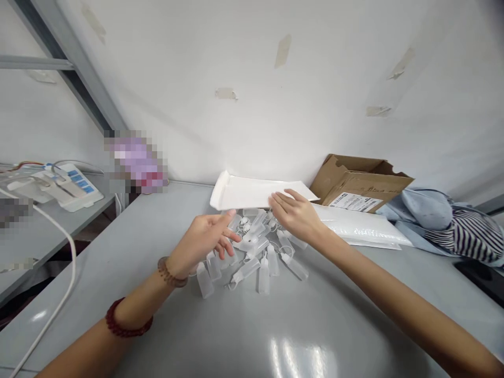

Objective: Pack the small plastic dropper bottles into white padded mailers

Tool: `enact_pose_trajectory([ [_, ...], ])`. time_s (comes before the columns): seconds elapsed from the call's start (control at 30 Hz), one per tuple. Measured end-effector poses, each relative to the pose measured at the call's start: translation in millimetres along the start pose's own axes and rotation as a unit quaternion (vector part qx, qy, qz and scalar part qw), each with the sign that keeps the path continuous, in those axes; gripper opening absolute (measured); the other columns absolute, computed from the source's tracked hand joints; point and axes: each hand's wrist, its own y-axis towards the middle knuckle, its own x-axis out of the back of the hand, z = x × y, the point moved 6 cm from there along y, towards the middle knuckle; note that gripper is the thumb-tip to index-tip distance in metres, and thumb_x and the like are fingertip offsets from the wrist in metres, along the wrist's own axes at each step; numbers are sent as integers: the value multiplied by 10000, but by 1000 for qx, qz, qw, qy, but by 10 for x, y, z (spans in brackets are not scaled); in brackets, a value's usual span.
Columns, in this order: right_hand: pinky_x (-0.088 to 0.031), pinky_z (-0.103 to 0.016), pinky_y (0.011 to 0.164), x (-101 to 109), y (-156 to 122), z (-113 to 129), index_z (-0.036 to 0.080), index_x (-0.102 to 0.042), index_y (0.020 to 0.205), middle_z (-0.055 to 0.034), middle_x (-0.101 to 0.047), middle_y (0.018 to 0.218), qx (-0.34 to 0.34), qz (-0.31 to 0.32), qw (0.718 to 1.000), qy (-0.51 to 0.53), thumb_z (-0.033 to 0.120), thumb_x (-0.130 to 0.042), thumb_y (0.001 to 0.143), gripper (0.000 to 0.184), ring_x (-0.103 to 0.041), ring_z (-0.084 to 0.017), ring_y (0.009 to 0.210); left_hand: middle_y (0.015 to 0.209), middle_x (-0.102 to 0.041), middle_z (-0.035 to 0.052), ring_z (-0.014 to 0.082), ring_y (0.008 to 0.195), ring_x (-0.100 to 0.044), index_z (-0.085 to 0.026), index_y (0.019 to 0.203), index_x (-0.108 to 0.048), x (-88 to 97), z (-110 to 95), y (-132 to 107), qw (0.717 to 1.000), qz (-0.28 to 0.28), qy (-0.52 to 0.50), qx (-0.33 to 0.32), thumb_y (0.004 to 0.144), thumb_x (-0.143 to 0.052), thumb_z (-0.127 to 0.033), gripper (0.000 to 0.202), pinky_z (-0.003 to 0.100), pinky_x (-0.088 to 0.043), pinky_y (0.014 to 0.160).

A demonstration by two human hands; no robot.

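Small translucent plastic squeeze bottles (264, 275) lie in a loose heap on the grey table (220, 336), several with caps on thin loops. My left hand (208, 236) hovers at the left side of the heap, thumb and fingers apart, with no bottle visible in it. Behind the heap rests a shallow white tray-like piece (255, 191) with a raised left edge. My right hand (293, 212) is at the front right edge of this piece, above the bottles, its fingers outstretched. Whether its fingertips touch the white piece I cannot tell.
A brown cardboard box (354, 178) stands against the wall, with white plastic mailers (358, 226) in front. Blue and striped cloth (464, 231) and a black object (480, 278) lie far right. On the left are a power strip (74, 189) and a white cable (73, 262).
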Motion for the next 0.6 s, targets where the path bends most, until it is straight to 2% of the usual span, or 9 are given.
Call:
enact_pose_trajectory([
  [0.03,-436,-412,961,92,-139,71,63,-612,1055,-172,-648,1125,10,-35,999,-5,80,-441,906,227,-604,-238,1066,711,-705,109,165,512,-643,-83,921,-595,-8,41,11,995,18,-80,54,916,-404,-459,422,232,-476,424],
  [0.1,-440,-403,962,257,-435,196,81,-597,1094,-150,-644,1152,22,-103,994,-14,74,-469,887,243,-580,-238,1119,820,-708,150,185,631,-674,-55,994,-575,-45,96,5,959,31,-244,143,894,-489,-401,370,239,-517,501],
  [0.13,-440,-399,962,326,-577,244,78,-586,1110,-148,-647,1147,26,-131,991,-17,78,-494,875,253,-573,-238,1130,850,-705,152,187,664,-675,-51,1009,-579,-69,97,-4,938,33,-304,163,888,-511,-354,334,242,-526,534],
  [0.2,-426,-402,974,442,-822,304,69,-571,1119,-144,-675,1088,27,-176,984,-17,74,-532,853,269,-593,-231,1103,868,-702,133,183,697,-671,-54,999,-610,-122,49,-26,918,46,-362,155,897,-489,-281,277,246,-536,582],
  [0.3,-347,-430,1035,598,-1055,308,80,-571,1119,-132,-700,1027,6,-215,977,3,19,-552,812,314,-634,-215,1036,847,-704,114,190,716,-665,-62,927,-660,-262,-19,-102,906,106,-382,147,872,-504,-215,226,253,-541,601],
  [0.4,-295,-425,1051,744,-1119,299,87,-595,1065,-128,-707,1003,-43,-228,973,8,-29,-577,769,318,-661,-205,979,865,-706,100,184,748,-658,-83,911,-679,-406,-36,-192,901,164,-369,161,814,-570,-153,161,232,-529,614],
  [0.5,-289,-446,1029,854,-1087,394,130,-611,970,-96,-723,962,-70,-228,971,24,19,-639,763,236,-674,-199,938,825,-708,56,150,728,-647,-126,954,-671,-502,-39,-260,903,193,-349,162,784,-627,-156,179,207,-509,633],
  [0.57,-300,-452,1010,890,-1056,509,151,-608,942,-68,-731,929,-58,-214,973,54,82,-669,773,193,-672,-189,921,774,-710,38,143,690,-647,-138,957,-664,-561,-63,-312,905,218,-334,152,767,-663,-184,195,210,-502,628],
  [0.6,-306,-456,999,887,-1041,563,147,-606,969,-84,-721,971,-53,-195,977,63,116,-670,782,200,-656,-201,959,752,-712,35,144,672,-647,-140,949,-664,-596,-89,-344,904,239,-325,142,767,-667,-200,192,215,-501,624],
])
